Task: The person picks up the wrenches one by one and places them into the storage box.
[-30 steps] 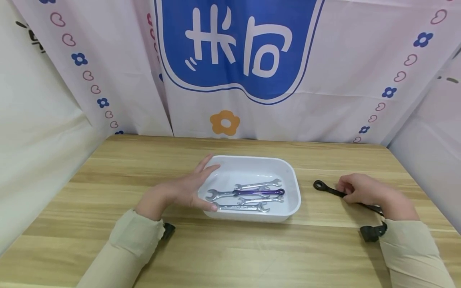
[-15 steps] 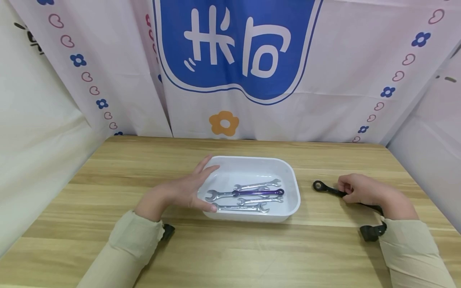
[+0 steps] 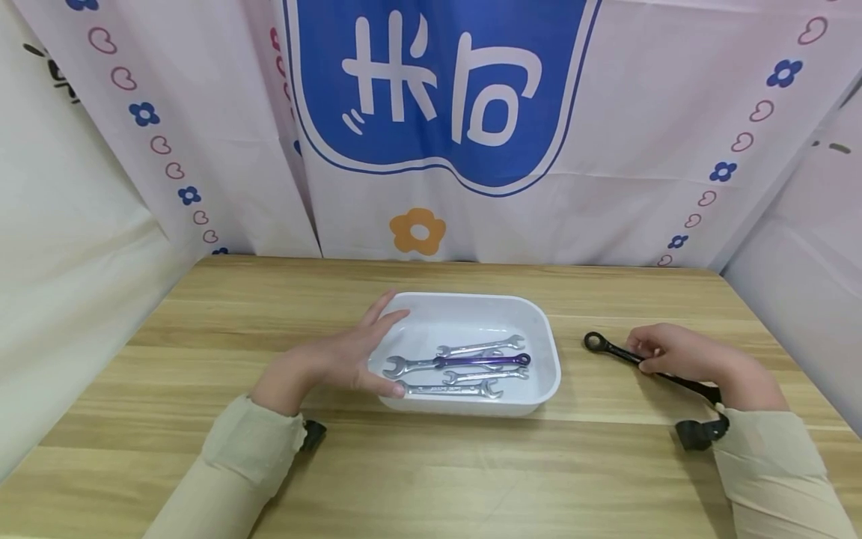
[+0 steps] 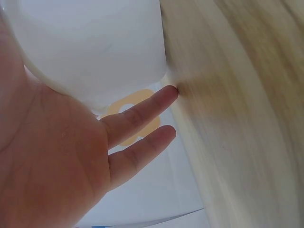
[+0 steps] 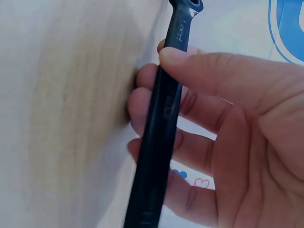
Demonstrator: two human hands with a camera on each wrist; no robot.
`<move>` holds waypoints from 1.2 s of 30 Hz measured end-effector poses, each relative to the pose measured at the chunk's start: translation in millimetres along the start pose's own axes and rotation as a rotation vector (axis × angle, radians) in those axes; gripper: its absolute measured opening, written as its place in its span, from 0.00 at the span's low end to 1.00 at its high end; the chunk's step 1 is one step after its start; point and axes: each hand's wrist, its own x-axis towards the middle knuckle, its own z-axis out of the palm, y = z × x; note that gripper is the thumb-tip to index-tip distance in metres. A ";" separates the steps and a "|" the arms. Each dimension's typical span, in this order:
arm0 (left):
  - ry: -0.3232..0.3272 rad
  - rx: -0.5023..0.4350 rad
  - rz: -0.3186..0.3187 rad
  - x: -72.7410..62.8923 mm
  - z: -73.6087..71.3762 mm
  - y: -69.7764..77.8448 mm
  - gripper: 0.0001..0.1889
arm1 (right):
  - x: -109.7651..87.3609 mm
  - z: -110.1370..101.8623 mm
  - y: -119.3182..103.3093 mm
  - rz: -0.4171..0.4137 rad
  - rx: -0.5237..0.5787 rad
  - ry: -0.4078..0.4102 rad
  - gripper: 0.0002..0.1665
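Note:
My right hand (image 3: 680, 353) holds a black ring-ended wrench (image 3: 619, 352), right of a white plastic box (image 3: 552, 367). In the right wrist view the thumb lies along the wrench (image 5: 164, 109) and the fingers curl behind it. At the box's left end is my left hand (image 3: 340, 359), its thumb at the front rim and its fingers spread towards the back rim. Two straight fingers (image 4: 137, 154) show beside the box wall in the left wrist view. Inside the box lie several silver wrenches (image 3: 454, 389) and a purple-shafted wrench (image 3: 481, 361).
The wood-grain table (image 3: 431, 471) extends around the box. A white printed cloth (image 3: 633, 150) hangs behind its back edge, and pale cloth walls (image 3: 74, 247) flank both sides. A small black camera (image 3: 700, 434) sits at the right wrist.
The black wrench has risen slightly at its ring end and turned a little in my right fingers. My left hand stays at the box, and the wrenches inside have not moved.

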 end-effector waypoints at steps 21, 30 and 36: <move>0.002 -0.031 0.003 0.3 0.8 -0.9 0.62 | -3.6 -6.3 -13.0 -0.026 -0.004 0.092 0.12; 0.001 -0.030 0.005 0.2 0.6 -0.2 0.62 | -4.8 -8.7 -20.7 -0.076 -0.023 0.138 0.13; 0.003 -0.037 0.018 1.4 0.9 -1.8 0.62 | -4.8 -9.7 -26.3 -0.107 -0.070 0.189 0.13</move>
